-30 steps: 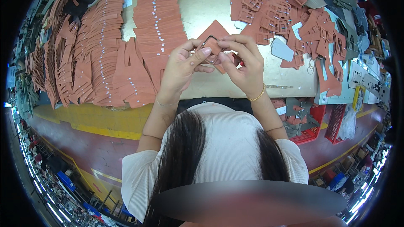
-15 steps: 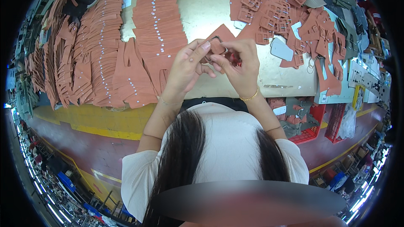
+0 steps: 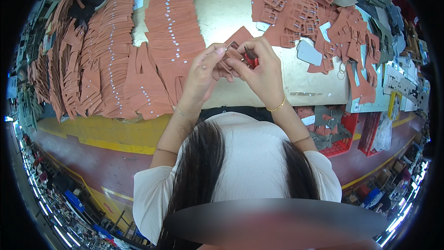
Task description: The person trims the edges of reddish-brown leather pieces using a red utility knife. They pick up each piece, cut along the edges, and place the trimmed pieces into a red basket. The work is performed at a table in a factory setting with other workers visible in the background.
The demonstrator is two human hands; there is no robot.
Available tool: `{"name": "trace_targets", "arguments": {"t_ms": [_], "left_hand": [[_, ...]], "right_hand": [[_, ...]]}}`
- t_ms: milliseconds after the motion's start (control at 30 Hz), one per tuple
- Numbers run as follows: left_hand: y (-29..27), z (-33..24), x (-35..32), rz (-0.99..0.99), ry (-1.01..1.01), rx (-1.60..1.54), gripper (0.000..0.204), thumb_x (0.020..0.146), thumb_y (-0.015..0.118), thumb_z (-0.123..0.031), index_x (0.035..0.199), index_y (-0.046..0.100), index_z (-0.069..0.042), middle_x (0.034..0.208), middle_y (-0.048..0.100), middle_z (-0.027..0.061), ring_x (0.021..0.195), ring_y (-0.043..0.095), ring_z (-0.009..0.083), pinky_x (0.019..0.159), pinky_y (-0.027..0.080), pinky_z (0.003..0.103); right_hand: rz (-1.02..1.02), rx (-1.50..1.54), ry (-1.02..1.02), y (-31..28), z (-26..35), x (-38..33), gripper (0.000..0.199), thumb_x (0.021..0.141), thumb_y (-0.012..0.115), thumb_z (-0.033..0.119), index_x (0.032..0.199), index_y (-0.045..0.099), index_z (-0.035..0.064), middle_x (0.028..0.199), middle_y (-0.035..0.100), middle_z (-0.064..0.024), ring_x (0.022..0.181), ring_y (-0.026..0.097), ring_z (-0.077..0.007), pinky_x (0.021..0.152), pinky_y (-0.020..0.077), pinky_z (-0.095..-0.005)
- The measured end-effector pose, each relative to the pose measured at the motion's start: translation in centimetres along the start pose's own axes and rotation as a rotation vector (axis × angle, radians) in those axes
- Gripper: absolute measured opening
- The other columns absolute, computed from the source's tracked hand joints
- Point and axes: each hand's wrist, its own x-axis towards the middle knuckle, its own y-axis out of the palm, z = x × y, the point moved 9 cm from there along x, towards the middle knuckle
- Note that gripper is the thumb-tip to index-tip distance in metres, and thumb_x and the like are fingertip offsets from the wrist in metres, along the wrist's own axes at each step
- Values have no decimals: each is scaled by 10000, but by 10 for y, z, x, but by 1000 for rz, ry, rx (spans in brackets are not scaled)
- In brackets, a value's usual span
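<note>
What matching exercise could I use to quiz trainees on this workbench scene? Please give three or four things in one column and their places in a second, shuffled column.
Things:
1. small brown piece
2. overlapping rows of brown strips
3. red crate
4. heap of buckle-shaped brown pieces

Places:
A. below the table edge, to the person's right
B. pinched between the left hand and the right hand
C. far right part of the table
D. left part of the table

Pairs: 1-B, 2-D, 3-A, 4-C
</note>
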Motion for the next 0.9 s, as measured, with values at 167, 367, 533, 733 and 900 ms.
{"name": "trace_targets", "arguments": {"t_ms": [167, 367, 533, 733, 900], "left_hand": [[-4, -1, 0, -39, -22, -91, 451, 994, 459, -365, 1198, 539, 29, 928, 648, 107, 738, 654, 172, 616, 531, 239], [6, -11, -1, 178, 70, 269, 732, 816, 687, -491, 1280, 495, 42, 1094, 627, 116, 827, 666, 192, 604, 543, 269], [8, -6, 2, 156, 56, 207, 612, 784, 761, -336, 1213, 541, 39, 1088, 626, 112, 847, 664, 177, 623, 545, 270], [-3, -6, 5, -19, 0, 168, 191, 884, 650, -101, 1019, 601, 24, 870, 667, 103, 740, 677, 169, 628, 557, 262], [-5, -10, 2, -90, 37, 239, 121, 896, 633, -79, 968, 606, 14, 807, 676, 107, 682, 684, 172, 563, 558, 243]], "right_hand": [[32, 157, 74, -4, -11, 2, 235, 780, 757, 109, 908, 583, 19, 728, 619, -40, 616, 631, -131, 518, 489, -252], [314, 778, 445, 17, -40, -7, 222, 839, 726, 156, 954, 592, 22, 694, 620, -14, 563, 585, -37, 432, 388, -164], [245, 732, 492, 16, -49, -10, 231, 846, 719, 147, 1006, 627, 10, 679, 606, 2, 517, 518, -24, 428, 379, -165], [221, 814, 519, 9, -59, -12, 244, 852, 713, 141, 1040, 646, 0, 708, 630, -6, 513, 501, -24, 427, 371, -164], [254, 907, 573, 7, -59, -14, 275, 841, 716, 124, 1072, 644, -6, 808, 678, -45, 578, 539, -23, 464, 400, -160]]}}
